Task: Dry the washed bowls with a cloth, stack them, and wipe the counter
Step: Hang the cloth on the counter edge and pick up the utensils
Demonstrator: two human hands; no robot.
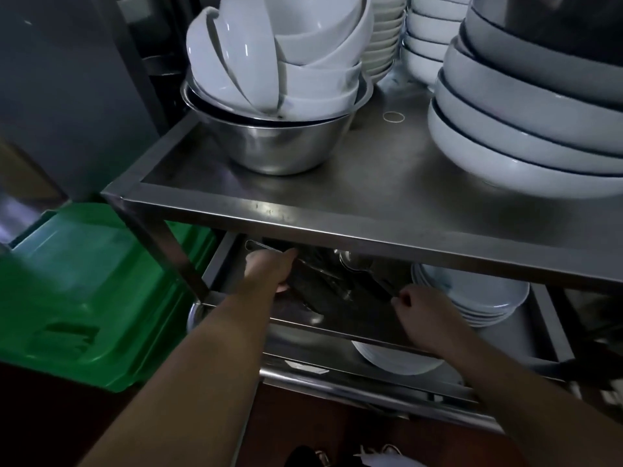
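White bowls (276,55) sit unstacked in a metal bowl (269,143), while the left hand (269,267) and right hand (421,311) grip a dark thing (323,281) on the lower shelf (337,326), no cloth seen.

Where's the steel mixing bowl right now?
Head view, upper left: the steel mixing bowl sits on the top shelf of the metal rack, holding tilted white bowls, left of the large stacked bowls.
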